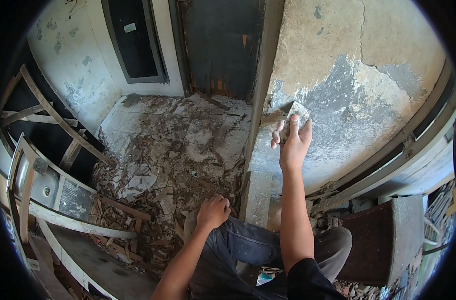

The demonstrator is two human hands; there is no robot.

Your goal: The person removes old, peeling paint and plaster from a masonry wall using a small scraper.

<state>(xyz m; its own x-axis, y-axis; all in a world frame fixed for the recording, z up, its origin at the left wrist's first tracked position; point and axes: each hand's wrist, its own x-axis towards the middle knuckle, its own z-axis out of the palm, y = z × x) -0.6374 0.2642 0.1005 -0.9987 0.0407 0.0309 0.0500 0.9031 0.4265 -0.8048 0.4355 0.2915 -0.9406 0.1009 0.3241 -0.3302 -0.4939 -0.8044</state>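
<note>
My right hand point(295, 142) reaches up to the wall point(333, 107) on the right, closed around a flat, pale, paint-smeared scraper point(299, 111). The thumb lies along its face, and its far edge is at the wall. The part inside the fingers is hidden. Around it the wall is a patchwork of grey bare surface, whitish paint and beige coating with ragged edges. My left hand point(214, 212) rests on my bent left knee, its fingers loosely curled. Nothing shows in it, though its underside is hidden.
Flakes, wood strips and dust litter the floor point(188, 135). On the left stand a metal sink point(45, 185) and a broken wooden frame point(63, 117). A dark door point(220, 45) stands ahead. A brown box-like panel point(373, 240) is at the lower right.
</note>
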